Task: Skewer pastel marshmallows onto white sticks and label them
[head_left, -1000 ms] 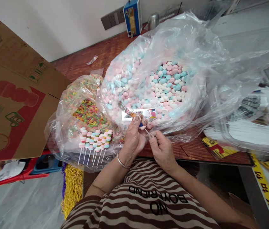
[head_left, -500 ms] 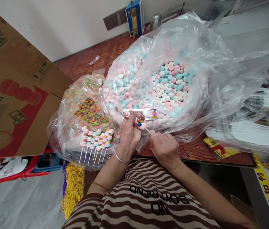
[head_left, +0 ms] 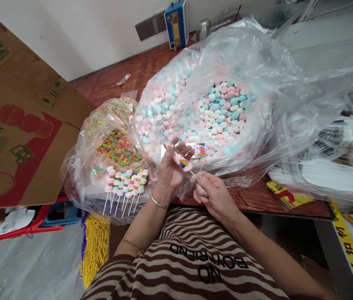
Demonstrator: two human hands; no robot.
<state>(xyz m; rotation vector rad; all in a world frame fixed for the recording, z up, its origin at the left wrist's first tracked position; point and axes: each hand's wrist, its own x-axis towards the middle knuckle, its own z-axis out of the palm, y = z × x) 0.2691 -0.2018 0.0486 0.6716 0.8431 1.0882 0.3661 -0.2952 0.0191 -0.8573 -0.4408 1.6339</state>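
A lollipop in a colourful printed wrapper lies across the fingers of my left hand. That hand is palm up, with the thumb on the wrapper's far end and the other fingers loosely curled and a little apart. My right hand pinches the lollipop's white stick between thumb and fingertips. Just beyond my left fingers, another printed wrapper rests against the large clear bag of pink, blue and white candies. Several candy skewers on white sticks lie left of my left hand.
A clear bag of small multicoloured candies sits behind the skewers. A cardboard box stands at the left. Along the wall are a blue device and a metal cylinder. White sheets lie at the right of the wooden table.
The fingers of my left hand have loosened and spread around the wrapped lollipop. My right hand has turned, its fingers showing more, and still grips the stick.
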